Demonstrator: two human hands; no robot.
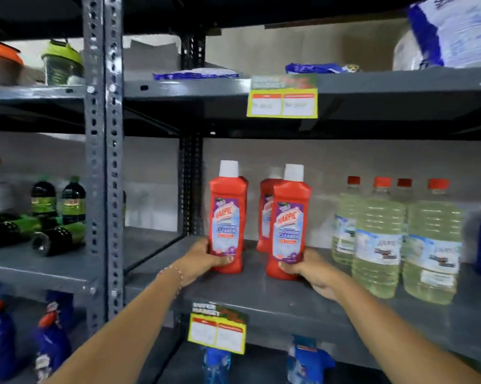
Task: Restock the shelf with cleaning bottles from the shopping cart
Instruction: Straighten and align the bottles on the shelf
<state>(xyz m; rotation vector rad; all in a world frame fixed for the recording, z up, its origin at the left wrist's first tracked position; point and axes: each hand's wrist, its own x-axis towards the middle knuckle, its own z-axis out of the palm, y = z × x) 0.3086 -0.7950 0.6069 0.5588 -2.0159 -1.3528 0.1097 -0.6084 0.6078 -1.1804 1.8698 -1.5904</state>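
Two red cleaner bottles with white caps stand upright on the grey middle shelf [289, 300]. My left hand [206, 257] grips the base of the left red bottle [228, 214]. My right hand [314, 271] grips the base of the right red bottle [289, 225]. Behind them stand two more red bottles [265, 214], partly hidden. The shopping cart is not in view.
Several clear bottles of pale yellow liquid with red caps [377, 239] stand right of the red ones. Dark green-labelled bottles [43, 217] fill the left bay beyond a perforated steel post [103, 162]. Blue bottles [305, 361] sit on the shelf below, and yellow price tags [217, 333] hang on shelf edges.
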